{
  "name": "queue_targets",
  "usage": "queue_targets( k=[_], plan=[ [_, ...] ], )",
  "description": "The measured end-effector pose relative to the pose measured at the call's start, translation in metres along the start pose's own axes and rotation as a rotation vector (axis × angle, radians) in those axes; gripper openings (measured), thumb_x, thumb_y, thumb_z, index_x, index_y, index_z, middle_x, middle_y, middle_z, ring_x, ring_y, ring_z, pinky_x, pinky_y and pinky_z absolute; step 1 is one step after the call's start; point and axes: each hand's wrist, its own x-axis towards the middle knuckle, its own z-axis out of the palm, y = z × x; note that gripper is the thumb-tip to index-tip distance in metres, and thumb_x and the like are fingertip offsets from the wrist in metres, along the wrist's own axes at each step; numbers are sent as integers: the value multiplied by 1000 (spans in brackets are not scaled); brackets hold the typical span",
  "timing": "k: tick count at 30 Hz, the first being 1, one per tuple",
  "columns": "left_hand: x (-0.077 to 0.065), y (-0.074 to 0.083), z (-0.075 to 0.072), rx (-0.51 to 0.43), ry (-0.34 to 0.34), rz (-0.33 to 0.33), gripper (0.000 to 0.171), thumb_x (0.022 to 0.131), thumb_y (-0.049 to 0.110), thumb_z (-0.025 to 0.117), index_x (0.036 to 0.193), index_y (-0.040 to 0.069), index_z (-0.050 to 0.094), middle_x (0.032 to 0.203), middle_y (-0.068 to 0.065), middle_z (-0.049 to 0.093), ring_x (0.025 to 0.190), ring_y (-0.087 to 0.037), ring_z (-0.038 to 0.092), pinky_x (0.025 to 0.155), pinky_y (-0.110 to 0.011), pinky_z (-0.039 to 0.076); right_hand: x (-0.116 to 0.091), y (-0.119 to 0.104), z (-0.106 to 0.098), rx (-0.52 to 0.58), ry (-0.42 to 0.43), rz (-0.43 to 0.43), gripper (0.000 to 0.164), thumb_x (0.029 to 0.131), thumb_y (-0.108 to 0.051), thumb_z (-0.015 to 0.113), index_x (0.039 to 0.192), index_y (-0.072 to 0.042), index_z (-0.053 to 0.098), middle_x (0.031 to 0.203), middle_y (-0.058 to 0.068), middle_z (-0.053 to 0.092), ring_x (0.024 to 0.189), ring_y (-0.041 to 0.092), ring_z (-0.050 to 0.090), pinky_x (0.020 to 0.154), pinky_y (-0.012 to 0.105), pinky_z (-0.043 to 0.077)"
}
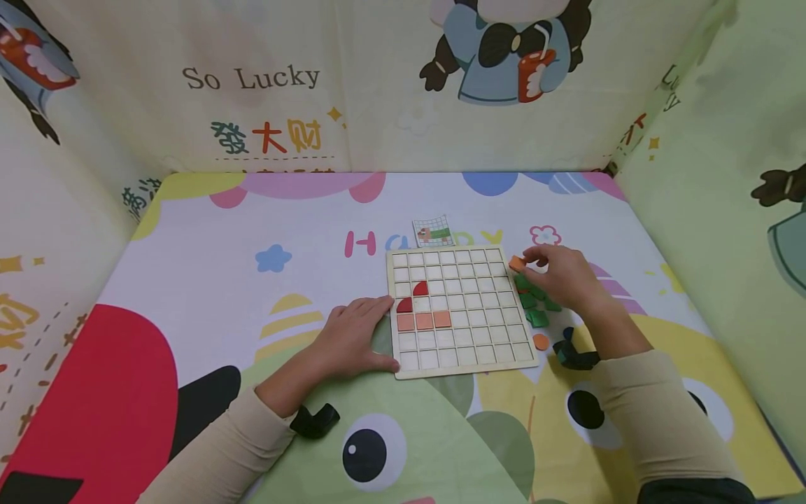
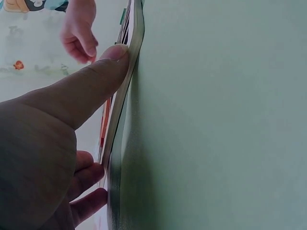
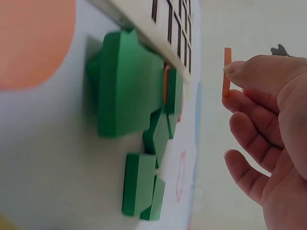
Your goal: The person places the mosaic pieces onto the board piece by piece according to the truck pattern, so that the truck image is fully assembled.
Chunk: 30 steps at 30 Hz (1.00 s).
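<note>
A wooden grid board [image 1: 466, 372] lies flat, holding two red quarter-round tiles [image 1: 421, 288] and a row of salmon square tiles [image 1: 424, 321] on its left side. My left hand [image 1: 352, 336] rests along the board's left edge, thumb and fingers spread and touching it. The left wrist view shows the thumb [image 2: 91, 79] against that edge. Off the board's upper right corner, my right hand [image 1: 560, 274] pinches a small orange tile [image 3: 227, 72] between thumb and index finger. The other fingers of that hand are bent and hold nothing.
Several green tiles [image 1: 532, 297] lie heaped along the board's right edge, with a round orange tile [image 1: 541, 342] nearer me. A small picture card [image 1: 433, 231] lies behind the board. A patterned cloth covers the table, and printed fabric walls stand behind and at both sides.
</note>
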Motion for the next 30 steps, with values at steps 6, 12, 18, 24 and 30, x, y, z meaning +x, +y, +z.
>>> queue_targets(
  k=[6, 12, 18, 24, 30],
  plan=[
    [0, 0, 0, 0, 3, 6, 106, 73, 57, 83, 156, 11, 35, 153, -6, 43, 139, -27, 36, 103, -55, 32, 1, -9, 2, 17, -7, -44, 29, 97, -21, 66, 113, 3, 69, 107, 19, 70, 100, 38, 63, 86, 54, 48],
    [1, -1, 1, -1, 9, 11, 106, 73, 56, 83, 155, 11, 35, 153, -6, 43, 139, -26, 36, 103, -54, 32, 1, -17, 4, 29, -51, -48, 30, 96, -16, 65, 118, 4, 67, 111, 21, 68, 103, 39, 61, 88, 54, 48],
    [0, -1, 1, 0, 11, 11, 106, 73, 56, 84, 155, 11, 35, 153, -6, 43, 139, -27, 37, 103, -54, 32, 1, -30, 9, 25, -71, -69, 29, 96, -16, 68, 117, 3, 68, 110, 20, 68, 101, 37, 61, 89, 53, 48],
    [0, -1, 1, 3, 7, 9, 106, 73, 56, 84, 155, 11, 35, 154, -6, 42, 140, -27, 36, 103, -54, 32, 0, -39, 15, 29, -84, -109, 28, 95, -13, 68, 118, 4, 67, 111, 20, 67, 102, 36, 60, 88, 52, 48],
    [1, 0, 1, 1, 3, 4, 106, 72, 57, 84, 155, 11, 35, 154, -5, 42, 140, -26, 36, 103, -54, 32, 1, -47, 23, 25, -91, -145, 27, 95, -15, 69, 115, 2, 70, 108, 15, 69, 99, 34, 61, 88, 50, 48]
  ],
)
